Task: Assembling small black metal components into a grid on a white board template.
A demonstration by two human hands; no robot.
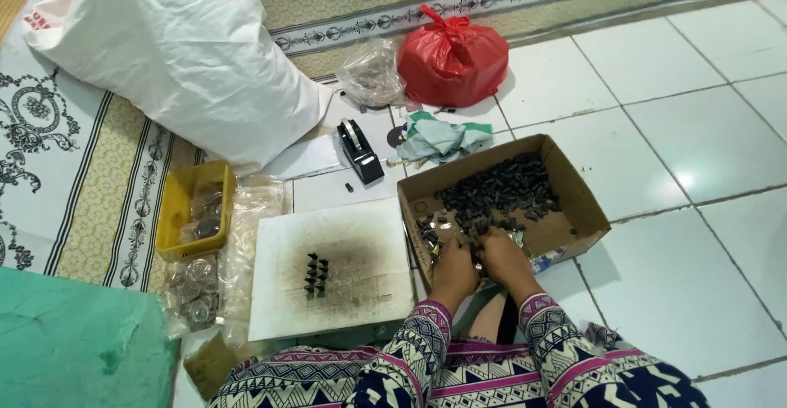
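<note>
- Nearest the camera are the patterned sleeves of the person, both forearms reaching forward into a cardboard box.
- The left hand and right hand sit side by side, nearly touching, fingers curled down among small black parts; whether either has pinched a piece closed I cannot tell.
- The parts lie heaped across the box floor, thickest toward its far side. They look small, hard and light, likely easy to scatter, so a fingertip pinch on one piece at a time seems the surest hold.
- Just left of the box, a white board with a dark smudge carries a short double row of the same black pieces, standing apart from the heap.
- Further left is a yellow tray and clear bags of round pieces.
- Beyond lie a black tape dispenser, a red plastic bag and a large white sack.
</note>
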